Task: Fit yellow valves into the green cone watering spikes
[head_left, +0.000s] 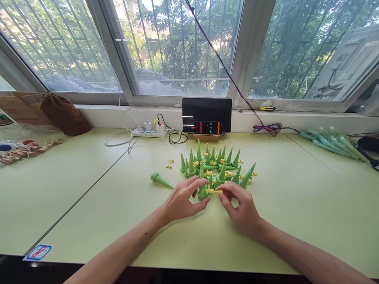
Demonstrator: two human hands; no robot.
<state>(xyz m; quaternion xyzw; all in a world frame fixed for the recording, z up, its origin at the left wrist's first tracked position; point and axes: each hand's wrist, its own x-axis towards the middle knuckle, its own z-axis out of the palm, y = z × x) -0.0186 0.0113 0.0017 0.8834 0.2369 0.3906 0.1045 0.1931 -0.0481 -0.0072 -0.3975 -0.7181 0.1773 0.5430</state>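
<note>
My right hand pinches the end of a small yellow plastic valve between thumb and fingertips. My left hand is beside the valve's other end, thumb and index finger spread apart. Between those fingers a green watering spike stands point up; whether they touch it I cannot tell. Just beyond both hands is a cluster of similar green cone-shaped spikes, most upright, some lying down, with yellow valves among them. One loose green spike lies on its side left of my left hand.
Two small yellow pieces lie left of the cluster on the pale green table. Behind stand a tablet and a phone. A power strip with cables is at back left, a brown pouch farther left, plastic-wrapped items at right.
</note>
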